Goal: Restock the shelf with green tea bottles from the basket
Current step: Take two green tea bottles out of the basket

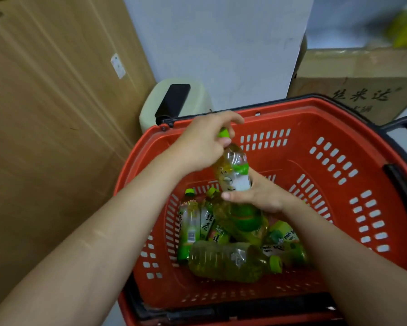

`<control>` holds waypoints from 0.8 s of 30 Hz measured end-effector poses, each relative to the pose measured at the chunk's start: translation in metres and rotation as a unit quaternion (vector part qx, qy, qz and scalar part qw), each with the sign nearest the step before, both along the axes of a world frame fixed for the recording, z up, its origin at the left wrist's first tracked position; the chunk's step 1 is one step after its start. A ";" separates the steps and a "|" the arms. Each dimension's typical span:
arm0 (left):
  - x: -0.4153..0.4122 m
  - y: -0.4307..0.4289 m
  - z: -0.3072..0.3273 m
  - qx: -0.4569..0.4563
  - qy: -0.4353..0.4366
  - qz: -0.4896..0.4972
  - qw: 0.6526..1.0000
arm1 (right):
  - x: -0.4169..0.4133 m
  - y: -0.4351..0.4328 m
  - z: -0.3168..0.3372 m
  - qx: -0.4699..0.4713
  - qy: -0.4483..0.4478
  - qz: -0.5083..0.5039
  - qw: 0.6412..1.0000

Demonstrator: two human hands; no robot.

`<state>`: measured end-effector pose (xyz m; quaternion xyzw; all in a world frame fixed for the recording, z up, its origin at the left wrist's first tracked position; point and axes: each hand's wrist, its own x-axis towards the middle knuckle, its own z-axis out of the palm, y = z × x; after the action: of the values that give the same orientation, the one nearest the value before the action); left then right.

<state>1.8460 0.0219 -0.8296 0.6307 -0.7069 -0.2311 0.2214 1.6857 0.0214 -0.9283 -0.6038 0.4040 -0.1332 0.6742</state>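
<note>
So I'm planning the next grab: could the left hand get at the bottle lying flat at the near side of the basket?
Probably not yet: the left hand is occupied gripping the raised bottle near its cap. Otherwise the flat bottle lies uncovered on top in the basket.

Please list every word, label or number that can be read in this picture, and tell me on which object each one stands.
"丝米达": black characters on the cardboard box behind the red basket.
"绿茶": label of a green tea bottle in the basket.
Smaller line under the box's characters: too blurred.
Label of the held bottle: unreadable.
White sticker on the cardboard sheet: unreadable.
</note>
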 end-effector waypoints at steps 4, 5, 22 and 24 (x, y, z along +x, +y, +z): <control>0.006 -0.003 -0.043 0.007 0.319 0.172 0.932 | -0.010 -0.011 -0.005 -0.044 -0.006 -0.122 0.991; 0.004 -0.001 -0.060 0.040 0.350 0.195 0.915 | -0.013 -0.013 -0.009 -0.045 0.009 -0.151 0.987; -0.004 0.021 -0.201 0.250 0.186 0.353 0.882 | -0.019 -0.025 -0.028 -0.083 0.089 -0.134 0.983; 0.003 0.024 -0.199 0.278 0.318 0.376 0.825 | -0.017 -0.023 -0.028 -0.083 0.087 -0.116 0.986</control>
<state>1.8485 0.0462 -1.0286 0.7739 -0.2110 -0.5049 0.3188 1.6685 -0.0019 -0.9562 -0.6156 0.5161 -0.1905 0.5642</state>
